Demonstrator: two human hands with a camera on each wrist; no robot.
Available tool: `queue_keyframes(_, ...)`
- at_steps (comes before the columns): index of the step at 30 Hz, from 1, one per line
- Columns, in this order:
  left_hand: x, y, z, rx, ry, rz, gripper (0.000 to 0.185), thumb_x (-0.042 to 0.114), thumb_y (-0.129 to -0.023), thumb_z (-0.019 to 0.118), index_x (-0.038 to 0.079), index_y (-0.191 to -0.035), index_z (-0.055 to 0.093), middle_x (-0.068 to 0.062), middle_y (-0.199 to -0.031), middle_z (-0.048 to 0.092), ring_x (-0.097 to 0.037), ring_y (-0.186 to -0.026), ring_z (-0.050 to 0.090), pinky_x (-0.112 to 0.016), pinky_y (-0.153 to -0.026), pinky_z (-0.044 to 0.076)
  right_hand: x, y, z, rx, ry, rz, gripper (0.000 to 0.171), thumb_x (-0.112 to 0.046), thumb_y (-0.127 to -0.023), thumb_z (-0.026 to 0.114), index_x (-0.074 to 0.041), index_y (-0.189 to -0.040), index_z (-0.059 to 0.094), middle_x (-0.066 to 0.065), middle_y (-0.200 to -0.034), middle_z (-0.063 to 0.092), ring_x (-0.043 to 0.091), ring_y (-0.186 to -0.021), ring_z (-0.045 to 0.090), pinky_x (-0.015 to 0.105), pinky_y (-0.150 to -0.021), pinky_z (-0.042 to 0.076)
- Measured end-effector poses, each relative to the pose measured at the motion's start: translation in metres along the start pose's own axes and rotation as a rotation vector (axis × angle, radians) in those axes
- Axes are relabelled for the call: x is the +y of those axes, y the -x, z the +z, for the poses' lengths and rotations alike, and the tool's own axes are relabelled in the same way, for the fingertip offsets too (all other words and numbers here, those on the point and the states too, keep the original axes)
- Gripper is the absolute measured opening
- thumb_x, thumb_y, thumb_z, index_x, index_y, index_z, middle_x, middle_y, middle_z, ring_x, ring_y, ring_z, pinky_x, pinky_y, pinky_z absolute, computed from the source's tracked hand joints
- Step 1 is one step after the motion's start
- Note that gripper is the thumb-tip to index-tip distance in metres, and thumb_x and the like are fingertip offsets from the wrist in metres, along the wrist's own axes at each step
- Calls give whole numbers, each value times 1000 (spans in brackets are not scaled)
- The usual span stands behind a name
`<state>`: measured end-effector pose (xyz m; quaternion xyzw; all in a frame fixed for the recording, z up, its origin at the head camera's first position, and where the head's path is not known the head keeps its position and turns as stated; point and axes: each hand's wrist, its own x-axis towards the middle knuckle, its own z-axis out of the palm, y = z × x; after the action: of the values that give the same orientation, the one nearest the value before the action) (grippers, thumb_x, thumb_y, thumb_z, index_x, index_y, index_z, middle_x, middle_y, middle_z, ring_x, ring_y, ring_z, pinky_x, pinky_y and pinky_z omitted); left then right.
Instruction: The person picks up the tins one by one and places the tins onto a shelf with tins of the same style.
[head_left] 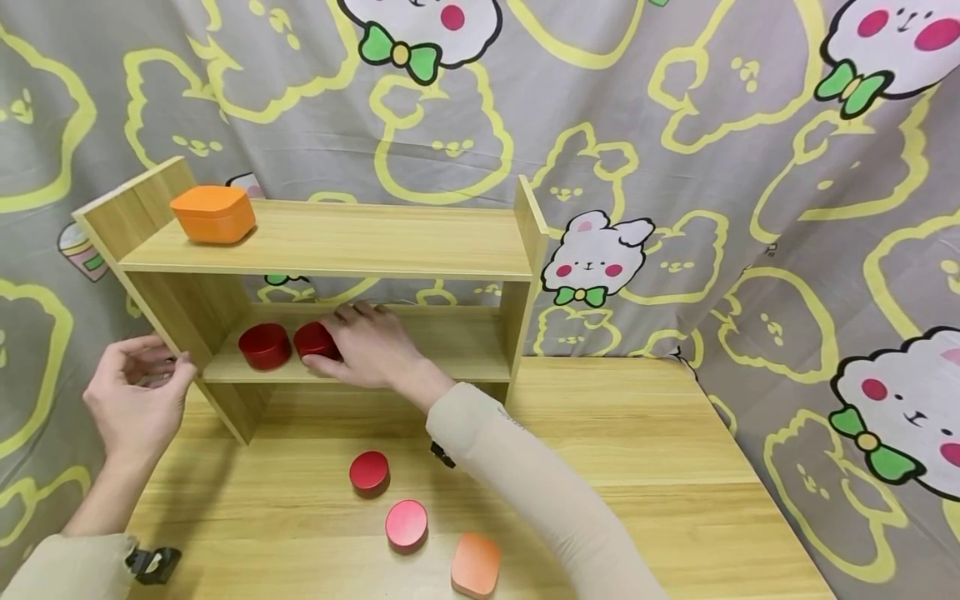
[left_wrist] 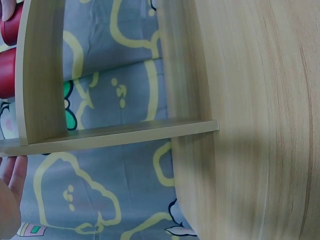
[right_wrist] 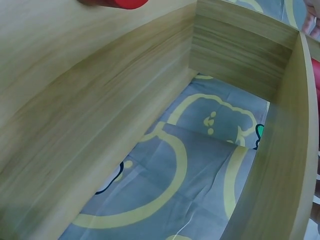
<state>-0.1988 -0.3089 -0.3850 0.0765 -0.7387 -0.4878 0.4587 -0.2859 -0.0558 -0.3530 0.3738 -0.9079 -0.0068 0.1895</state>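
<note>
On the middle shelf [head_left: 442, 350], my right hand [head_left: 375, 346] grips a round red tin [head_left: 313, 340], thumb in front and fingers over its right side. A second red tin [head_left: 265, 347] stands just left of it. My left hand [head_left: 142, 392] is at the outer face of the shelf unit's left side panel [head_left: 161, 308]. In the left wrist view, the left fingers [left_wrist: 17, 175] meet that panel with nothing held between them. Only the edge of the gripped tin shows at the right of the right wrist view.
An orange box [head_left: 215, 215] with rounded corners stands on the top shelf [head_left: 375, 237]. In front of the unit, two red tins [head_left: 370, 473] and an orange rounded-square box [head_left: 476, 567] lie on the wooden table [head_left: 637, 467]. A patterned curtain [head_left: 450, 108] hangs behind.
</note>
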Motion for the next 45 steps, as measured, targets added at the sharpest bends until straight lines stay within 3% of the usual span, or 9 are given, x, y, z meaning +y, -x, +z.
queue_keyframes(10, -5, 0, 1, 1, -4, 3, 31, -3, -85, 68, 23, -102, 69, 33, -80, 60, 20, -67, 59, 3, -63, 49, 4, 5, 0, 37, 14, -5, 70, -78, -95, 50, -28, -144, 59, -7, -136, 66, 15, -129, 64, 32, -96, 61)
queue_keyframes(17, -3, 0, 1, 5, -3, 5, 29, -4, -85, 68, 20, -102, 70, 33, -80, 60, 19, -67, 59, 3, -63, 49, 12, 17, -5, 97, 8, -27, 68, -76, -94, 53, -28, -142, 60, -7, -138, 66, 16, -129, 65, 33, -102, 61)
queue_keyframes(23, -3, 1, 1, 5, -2, 1, 32, -3, -85, 68, 25, -101, 68, 32, -80, 60, 19, -67, 59, 3, -63, 49, 17, 34, -7, 104, 34, -23, 76, -78, -93, 52, -24, -147, 57, -3, -145, 64, 17, -133, 63, 34, -104, 61)
queue_keyframes(29, -7, 0, 0, 11, -7, 3, 30, -3, -86, 68, 22, -102, 69, 32, -80, 60, 19, -68, 59, 3, -64, 49, 19, 51, -12, 80, 111, -40, 88, -85, -91, 46, -20, -151, 51, 1, -150, 58, 21, -136, 61, 36, -103, 61)
queue_keyframes(39, -8, -1, 0, -1, -23, 4, 26, -3, -86, 69, 15, -106, 71, 31, -81, 61, 19, -68, 59, 3, -64, 49, 28, 83, -22, 169, 138, -83, 91, -84, -90, 51, -17, -152, 51, 3, -144, 63, 21, -128, 65, 35, -104, 59)
queue_keyframes(45, -3, 0, 0, 3, -17, -8, 30, -2, -86, 69, 22, -103, 70, 31, -80, 61, 19, -68, 59, 3, -64, 49, 33, 102, -24, 232, 152, -111, 90, -83, -88, 54, -16, -149, 53, 5, -144, 63, 23, -127, 65, 35, -102, 59)
